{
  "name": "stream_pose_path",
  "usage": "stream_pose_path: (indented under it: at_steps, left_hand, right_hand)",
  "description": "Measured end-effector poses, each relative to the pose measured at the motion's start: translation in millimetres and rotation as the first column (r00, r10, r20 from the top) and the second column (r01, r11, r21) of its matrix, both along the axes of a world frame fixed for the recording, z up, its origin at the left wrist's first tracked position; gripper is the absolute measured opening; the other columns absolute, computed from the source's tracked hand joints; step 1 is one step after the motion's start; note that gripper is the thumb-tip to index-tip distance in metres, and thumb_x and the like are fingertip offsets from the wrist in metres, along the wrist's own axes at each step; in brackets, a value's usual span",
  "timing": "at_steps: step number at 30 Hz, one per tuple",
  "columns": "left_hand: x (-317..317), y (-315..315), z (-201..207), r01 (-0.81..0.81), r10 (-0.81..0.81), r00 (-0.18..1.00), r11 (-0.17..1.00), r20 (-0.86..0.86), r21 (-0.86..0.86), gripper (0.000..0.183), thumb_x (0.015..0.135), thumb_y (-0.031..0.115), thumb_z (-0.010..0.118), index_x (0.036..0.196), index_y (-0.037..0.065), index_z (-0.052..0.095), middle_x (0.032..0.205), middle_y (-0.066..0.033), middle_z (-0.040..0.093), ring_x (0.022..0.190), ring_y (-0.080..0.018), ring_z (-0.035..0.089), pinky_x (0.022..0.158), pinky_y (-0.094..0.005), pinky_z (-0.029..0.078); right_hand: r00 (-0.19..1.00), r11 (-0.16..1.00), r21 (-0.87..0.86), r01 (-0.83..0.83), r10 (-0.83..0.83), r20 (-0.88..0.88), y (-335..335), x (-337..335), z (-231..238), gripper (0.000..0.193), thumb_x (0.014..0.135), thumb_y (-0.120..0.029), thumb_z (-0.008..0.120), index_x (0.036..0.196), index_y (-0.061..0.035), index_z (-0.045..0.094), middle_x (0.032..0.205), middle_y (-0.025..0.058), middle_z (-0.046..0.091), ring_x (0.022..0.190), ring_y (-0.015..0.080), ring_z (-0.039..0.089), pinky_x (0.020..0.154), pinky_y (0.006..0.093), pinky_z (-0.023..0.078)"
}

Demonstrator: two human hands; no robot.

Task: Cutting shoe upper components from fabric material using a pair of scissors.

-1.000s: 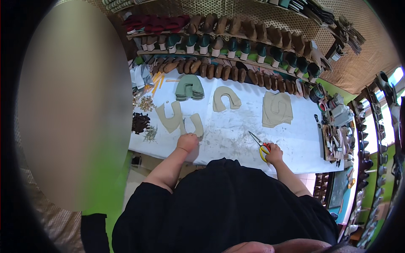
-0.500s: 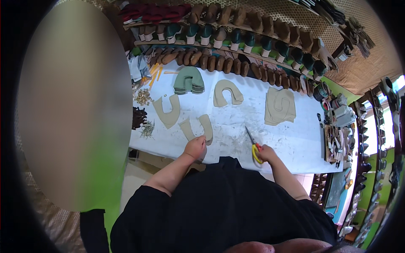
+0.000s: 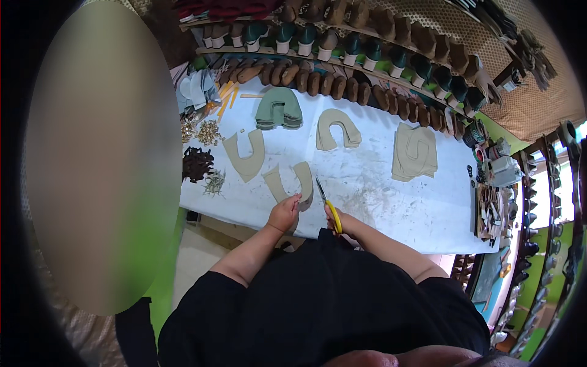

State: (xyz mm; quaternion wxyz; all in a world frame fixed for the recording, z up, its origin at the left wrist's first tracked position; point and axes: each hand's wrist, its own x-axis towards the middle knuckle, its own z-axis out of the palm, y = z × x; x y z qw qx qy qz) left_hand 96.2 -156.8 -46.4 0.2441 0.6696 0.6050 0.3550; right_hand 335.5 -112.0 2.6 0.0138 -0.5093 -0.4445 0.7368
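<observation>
Beige U-shaped piece point(image 3: 273, 181) lies near the front edge of the bench point(image 3: 361, 205), left of its middle, its curved end at the left hand point(image 3: 285, 213), whose thumb and fingers pinch it there; its two arms point toward the far edge. Just to its right, the right hand point(image 3: 335, 220) is wrapped around the yellow handles of scissors point(image 3: 333, 209), metal blades pointing away from the body. Flat and matte, a second U point(image 3: 246, 161) lies toward the left edge; behind are a stacked green arch point(image 3: 279, 98) and a beige arch stack point(image 3: 333, 117), with layered beige sheets point(image 3: 416, 156) toward the right edge. Loose gold-coloured bits point(image 3: 209, 132) and a dark brown heap point(image 3: 197, 165) sit along the left edge. A pale box-like container point(image 3: 506, 172) stands by the right edge, its contents hidden.
</observation>
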Motion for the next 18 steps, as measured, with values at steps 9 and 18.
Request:
stream_pose_path:
  at_steps: [9,18]
  left_hand:
    - [-2.0,0.0,-4.5,0.040,-0.039,0.999,0.997,-0.018,0.064,0.027,0.094,0.006,0.056,0.120,0.006,0.063,0.117,-0.0148,0.068,0.106,-0.0320,0.066,0.090,-0.0380,0.054]
    - [-3.4,1.3,-1.8,0.055,-0.057,0.998,0.997,0.034,0.054,0.027,0.095,0.006,0.055,0.120,0.004,0.062,0.117,-0.0154,0.068,0.108,-0.0316,0.066,0.093,-0.0379,0.053]
  right_hand:
    - [0.995,0.997,-0.002,0.079,-0.079,-0.068,13.4,-24.1,-29.7,0.074,0.085,-0.081,0.045,0.095,-0.0082,0.043,0.059,0.0032,0.045,0.045,0.0158,0.048,0.041,0.0297,0.038]
    - [0.997,0.994,0.079,0.074,-0.072,-0.035,13.1,-29.7,-29.7,0.071,0.089,-0.079,0.042,0.092,-0.0076,0.043,0.052,0.0046,0.048,0.041,0.0151,0.046,0.039,0.0300,0.034]
